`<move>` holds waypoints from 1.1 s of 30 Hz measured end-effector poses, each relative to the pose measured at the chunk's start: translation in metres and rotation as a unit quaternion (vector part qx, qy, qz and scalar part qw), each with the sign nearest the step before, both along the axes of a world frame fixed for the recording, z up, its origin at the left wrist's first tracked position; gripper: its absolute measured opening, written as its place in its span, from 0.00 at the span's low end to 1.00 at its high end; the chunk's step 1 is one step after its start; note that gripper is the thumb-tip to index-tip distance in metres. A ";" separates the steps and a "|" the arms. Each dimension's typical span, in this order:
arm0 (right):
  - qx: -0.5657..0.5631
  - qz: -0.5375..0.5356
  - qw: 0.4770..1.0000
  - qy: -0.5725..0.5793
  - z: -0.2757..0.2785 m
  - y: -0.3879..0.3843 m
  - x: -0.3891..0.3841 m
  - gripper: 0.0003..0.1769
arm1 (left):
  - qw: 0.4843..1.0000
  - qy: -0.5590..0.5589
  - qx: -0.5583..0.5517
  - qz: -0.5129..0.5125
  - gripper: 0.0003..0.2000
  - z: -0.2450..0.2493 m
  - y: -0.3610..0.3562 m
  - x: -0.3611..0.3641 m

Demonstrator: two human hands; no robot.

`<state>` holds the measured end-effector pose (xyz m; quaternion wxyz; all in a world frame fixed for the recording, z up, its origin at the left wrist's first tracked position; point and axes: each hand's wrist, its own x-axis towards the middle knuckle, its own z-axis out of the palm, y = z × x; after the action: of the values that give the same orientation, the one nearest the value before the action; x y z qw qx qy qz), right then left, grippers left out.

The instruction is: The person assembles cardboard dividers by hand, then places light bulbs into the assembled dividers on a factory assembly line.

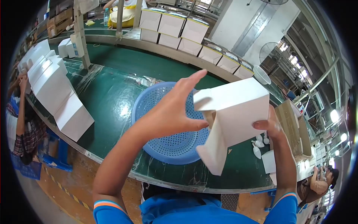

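A white box (242,110) with its end flaps folded out is held up over the right side of a blue perforated basket (171,147). My right hand (270,123) grips the box at its right side, thumb on the near face. My left hand (173,106) is spread wide above the basket, thumb and fingers apart, near the box's open end. Its thumb tip is beside a flap; whether it touches cannot be made out. Inside the opening, a brownish surface shows.
White boxes (63,100) stand in a row at the left, by a co-worker's hands (23,84). More boxes (171,28) line the far ledge. White bulbs (257,150) and a cardboard carton (291,127) are at the right. Another person (321,183) sits far right.
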<state>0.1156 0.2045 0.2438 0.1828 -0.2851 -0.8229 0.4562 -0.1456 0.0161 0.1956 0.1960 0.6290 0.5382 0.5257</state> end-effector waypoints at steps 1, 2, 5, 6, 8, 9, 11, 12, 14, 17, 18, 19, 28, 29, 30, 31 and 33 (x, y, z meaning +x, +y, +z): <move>0.014 0.003 1.000 -0.014 0.004 -0.001 -0.008 0.53 | 0.997 0.067 0.048 0.002 0.50 -0.006 0.012 -0.004; 0.015 0.006 1.000 -0.012 0.011 -0.001 -0.016 0.53 | 0.996 0.069 0.048 0.005 0.50 -0.008 0.018 -0.006; 0.292 0.099 0.949 -0.068 0.023 -0.002 -0.041 0.60 | 0.978 0.194 -0.078 0.022 0.49 -0.023 0.026 -0.013; 0.359 0.113 0.923 -0.083 0.027 0.002 -0.047 0.58 | 0.978 0.194 -0.074 0.031 0.48 -0.025 0.025 -0.020; 0.382 0.120 0.909 -0.114 0.044 -0.007 -0.068 0.57 | 0.986 0.145 -0.062 0.051 0.48 -0.033 0.024 -0.031; 0.375 0.123 0.911 -0.115 0.051 -0.014 -0.080 0.57 | 0.988 0.128 -0.067 0.060 0.47 -0.031 0.023 -0.033; 0.434 0.129 0.876 -0.165 0.060 -0.024 -0.101 0.55 | 0.987 0.123 -0.072 0.078 0.47 -0.042 0.027 -0.040; 0.431 0.127 0.878 -0.161 0.060 -0.023 -0.107 0.55 | 0.986 0.119 -0.073 0.095 0.47 -0.046 0.028 -0.042; 0.440 0.161 0.870 -0.152 0.060 -0.019 -0.118 0.54 | 0.987 0.096 -0.069 0.112 0.46 -0.047 0.025 -0.045; 0.442 0.167 0.869 -0.148 0.071 -0.020 -0.126 0.52 | 0.991 0.068 -0.057 0.104 0.46 -0.042 0.021 -0.052; 0.441 0.160 0.869 -0.159 0.073 -0.019 -0.127 0.51 | 0.992 0.056 -0.063 0.091 0.46 -0.032 0.017 -0.052; 0.443 0.178 0.868 -0.140 0.071 -0.011 -0.130 0.55 | 0.994 0.043 -0.070 0.078 0.46 -0.026 0.016 -0.051; 0.323 0.252 0.895 -0.178 0.087 -0.028 -0.145 0.48 | 0.995 0.069 -0.044 0.063 0.38 -0.028 0.009 -0.056; 0.278 0.261 0.903 -0.195 0.102 -0.034 -0.139 0.47 | 0.996 0.055 -0.027 0.066 0.38 -0.031 0.008 -0.056; 0.234 0.272 0.909 -0.212 0.115 -0.049 -0.132 0.46 | 0.997 0.040 -0.008 0.070 0.38 -0.033 0.009 -0.056; 0.226 0.267 0.913 -0.210 0.106 -0.055 -0.123 0.46 | 0.997 0.028 -0.003 0.073 0.38 -0.030 0.009 -0.056; 0.394 0.248 0.881 -0.080 0.085 -0.062 -0.110 0.44 | 0.996 0.024 -0.035 0.075 0.38 -0.020 0.008 -0.053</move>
<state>0.0061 0.1423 0.3292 0.0947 -0.0114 -0.9903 0.1008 -0.1988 0.0245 0.1754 0.1648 0.5917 0.6068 0.5045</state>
